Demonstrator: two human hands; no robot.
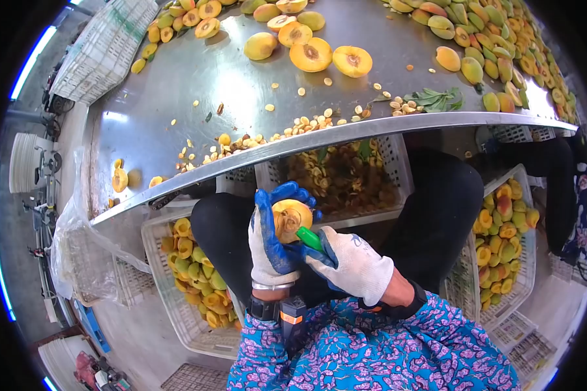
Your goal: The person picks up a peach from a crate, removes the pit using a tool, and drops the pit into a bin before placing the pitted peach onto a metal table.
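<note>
My left hand [270, 238], in a white glove with blue coating, is wrapped round a halved yellow fruit [291, 219], cut face up with a brown centre. My right hand [352, 262], gloved the same way, grips a green-handled tool [310, 238]. The tool's front end is at the fruit's centre; its tip is too small to make out. Both hands are close together above my lap, in front of the table edge. Below and beyond them a white crate [403, 171] holds brown scraps and pits.
The metal table [156, 111] carries halved fruits [352, 61], scattered pits, green leaves [435, 100] and a large fruit heap at the right. Fruit-filled crates stand at left [161, 287] and right [526, 260]. Another person's dark-clothed leg [554, 195] shows at the far right.
</note>
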